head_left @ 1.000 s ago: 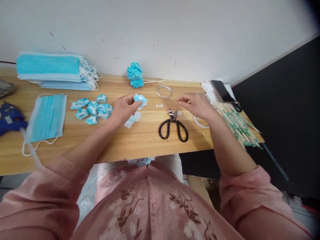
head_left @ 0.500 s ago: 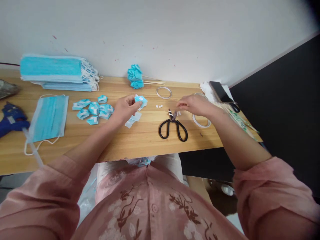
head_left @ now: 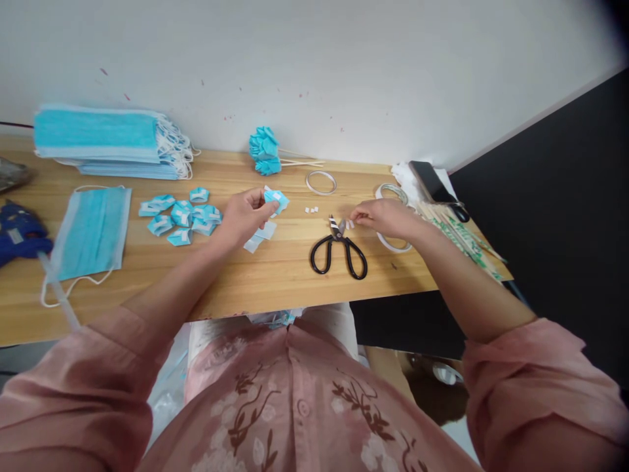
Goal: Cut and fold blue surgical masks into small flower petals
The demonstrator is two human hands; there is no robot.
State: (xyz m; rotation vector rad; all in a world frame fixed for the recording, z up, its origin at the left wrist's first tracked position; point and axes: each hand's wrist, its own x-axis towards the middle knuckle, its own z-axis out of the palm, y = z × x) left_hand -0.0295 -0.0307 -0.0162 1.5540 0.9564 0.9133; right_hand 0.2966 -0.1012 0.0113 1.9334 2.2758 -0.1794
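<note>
Between thumb and fingers, my left hand pinches a folded piece of light-blue face-mask fabric with a white patch on it. Flat blue fabric pieces lie just below that hand. My right hand is at the tip of the black-handled scissors, its fingers drawn together beside small strips of white tape stuck on a blade. Whether a strip is between those fingertips is too small to tell. The scissors lie on the table with blades slightly apart.
Folded blue pieces, a face mask, a mask stack and a blue glue gun lie left. Blue fabric flowers are at the back. Tape rolls, a phone and wrapped sticks are rightward.
My right hand has moved down toward the tape strips at the scissors, its fingers closing. My left hand holds the blue piece in nearly the same place.
</note>
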